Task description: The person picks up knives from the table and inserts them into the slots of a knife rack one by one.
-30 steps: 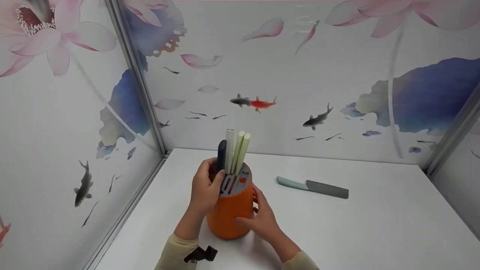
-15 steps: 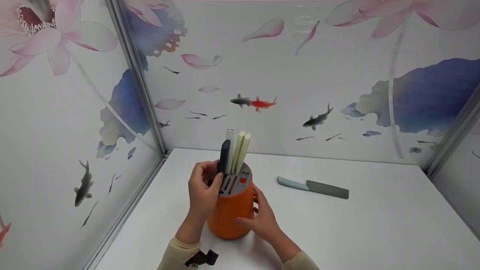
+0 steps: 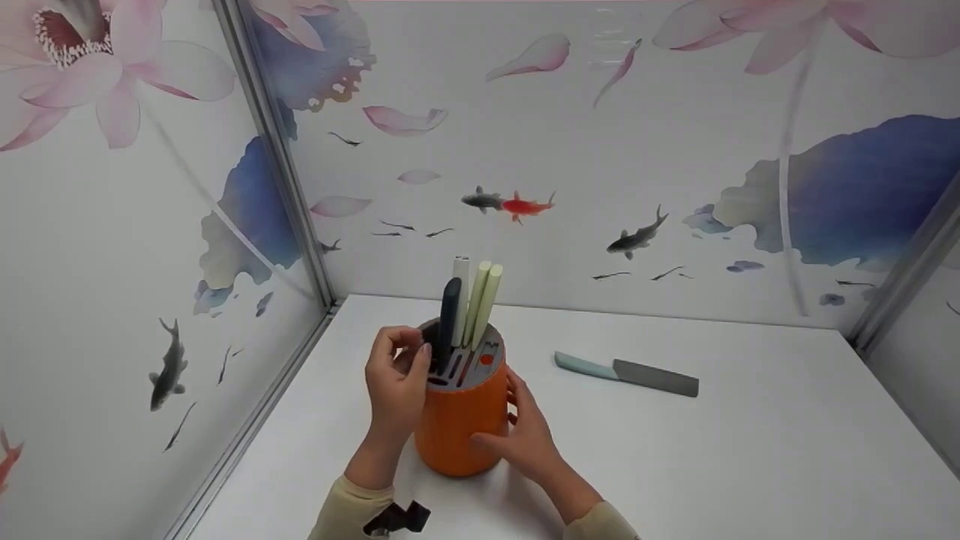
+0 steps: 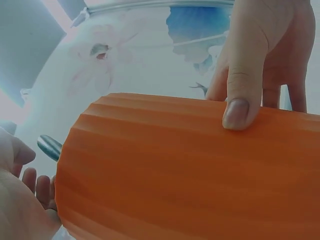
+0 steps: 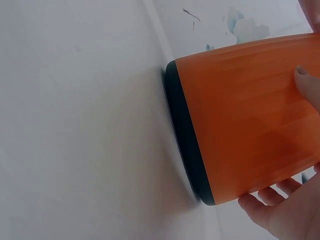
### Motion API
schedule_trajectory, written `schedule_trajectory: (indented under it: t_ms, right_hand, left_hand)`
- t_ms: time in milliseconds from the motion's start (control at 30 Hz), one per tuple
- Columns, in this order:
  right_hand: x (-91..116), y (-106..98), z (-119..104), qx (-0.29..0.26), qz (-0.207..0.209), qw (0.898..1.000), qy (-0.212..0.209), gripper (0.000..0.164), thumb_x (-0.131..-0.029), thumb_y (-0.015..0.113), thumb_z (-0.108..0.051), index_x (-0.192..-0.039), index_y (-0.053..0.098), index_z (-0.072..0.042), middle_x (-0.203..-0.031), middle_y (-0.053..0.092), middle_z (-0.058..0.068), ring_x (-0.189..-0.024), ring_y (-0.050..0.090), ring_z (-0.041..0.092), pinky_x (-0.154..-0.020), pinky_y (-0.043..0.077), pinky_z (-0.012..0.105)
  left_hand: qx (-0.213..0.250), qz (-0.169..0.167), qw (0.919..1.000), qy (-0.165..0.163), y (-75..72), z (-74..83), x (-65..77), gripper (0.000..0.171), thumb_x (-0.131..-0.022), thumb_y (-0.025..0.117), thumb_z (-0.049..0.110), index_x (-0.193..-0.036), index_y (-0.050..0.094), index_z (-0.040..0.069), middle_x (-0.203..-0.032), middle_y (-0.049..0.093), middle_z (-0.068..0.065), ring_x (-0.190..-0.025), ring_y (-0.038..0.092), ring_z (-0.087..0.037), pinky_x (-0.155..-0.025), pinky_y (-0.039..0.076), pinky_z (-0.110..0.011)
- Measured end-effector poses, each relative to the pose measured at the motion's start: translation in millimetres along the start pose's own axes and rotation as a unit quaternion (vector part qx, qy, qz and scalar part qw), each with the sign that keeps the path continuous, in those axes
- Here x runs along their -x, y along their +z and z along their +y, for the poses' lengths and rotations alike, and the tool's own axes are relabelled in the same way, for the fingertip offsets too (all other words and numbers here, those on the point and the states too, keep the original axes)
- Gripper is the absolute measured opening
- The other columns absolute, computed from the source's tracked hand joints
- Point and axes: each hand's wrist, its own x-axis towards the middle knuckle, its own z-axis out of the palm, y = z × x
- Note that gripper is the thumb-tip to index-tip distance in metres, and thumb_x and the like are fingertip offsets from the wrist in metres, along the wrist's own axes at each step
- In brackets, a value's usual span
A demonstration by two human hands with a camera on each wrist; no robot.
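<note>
An orange ribbed knife block [image 3: 459,431] with a grey slotted top stands upright on the white table. My right hand [image 3: 529,439] holds its lower right side, thumb in front and fingers wrapped behind. My left hand [image 3: 397,375] is beside the block's top left rim, its thumb and bent fingers close to a dark-handled knife [image 3: 448,315], whose handle stands free of them. In the left wrist view the left hand [image 4: 20,195] shows thumb and fingers apart at the block's top edge. A white handle [image 3: 460,300] and two pale green handles [image 3: 484,304] rise behind.
A cleaver-shaped knife [image 3: 630,373] with a grey blade and blue-green handle lies flat on the table [image 3: 712,457], right of the block. Printed panels [image 3: 525,135] with metal corner posts enclose the back and sides.
My left hand has let go of the dark knife handle and drawn slightly left. That handle has shifted a little right and stands in the block. My right hand keeps its hold.
</note>
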Motion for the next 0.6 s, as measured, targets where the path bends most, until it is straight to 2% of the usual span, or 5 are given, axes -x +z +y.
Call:
schedule_trajectory:
  t_ms: [267,433,533,600]
  right_hand:
    - [-0.5,-0.8,-0.4,-0.009,-0.005,1.0,0.006,0.114,-0.079,0.094,-0.044,-0.168,0.024,-0.027,-0.167,0.042,0.005,-0.152,0.044,0.036,-0.122,0.041,0.063]
    - [-0.2,-1.4,-0.2,-0.005,-0.001,1.0,0.011,0.115,-0.078,0.094,-0.046,-0.167,0.025,-0.029,-0.167,0.042,0.001,-0.151,0.045,0.034,-0.121,0.042,0.061]
    - [-0.1,-0.8,-0.5,-0.006,0.0,1.0,0.016,0.115,-0.076,0.095,-0.046,-0.167,0.025,-0.031,-0.167,0.042,0.0,-0.151,0.044,0.033,-0.122,0.042,0.061]
    - [0.0,-0.1,-0.4,-0.007,-0.001,1.0,0.017,0.116,-0.076,0.095,-0.047,-0.167,0.025,-0.03,-0.167,0.042,0.001,-0.152,0.044,0.034,-0.122,0.041,0.061]
  left_hand:
    - [-0.011,0.023,0.9996,0.012,-9.6,-8.4,1.7,0.009,-0.099,0.062,-0.008,-0.107,0.058,-0.011,-0.102,0.059,-0.02,-0.097,0.058,-0.015,-0.089,0.056,-0.017]
    - [-0.035,0.044,0.9976,0.041,-9.1,-15.4,6.6,0.007,-0.098,0.061,-0.009,-0.104,0.058,-0.01,-0.1,0.058,-0.022,-0.097,0.056,-0.014,-0.088,0.054,-0.016]
    - [-0.033,0.056,0.9961,0.059,-9.3,-19.1,9.4,0.012,-0.097,0.059,-0.006,-0.108,0.057,-0.011,-0.104,0.057,-0.024,-0.101,0.056,-0.021,-0.091,0.052,-0.018]
    - [-0.019,0.057,0.9962,0.062,-10.5,-21.8,11.3,0.018,-0.096,0.056,-0.002,-0.112,0.056,-0.011,-0.109,0.058,-0.021,-0.107,0.055,-0.025,-0.095,0.051,-0.021]
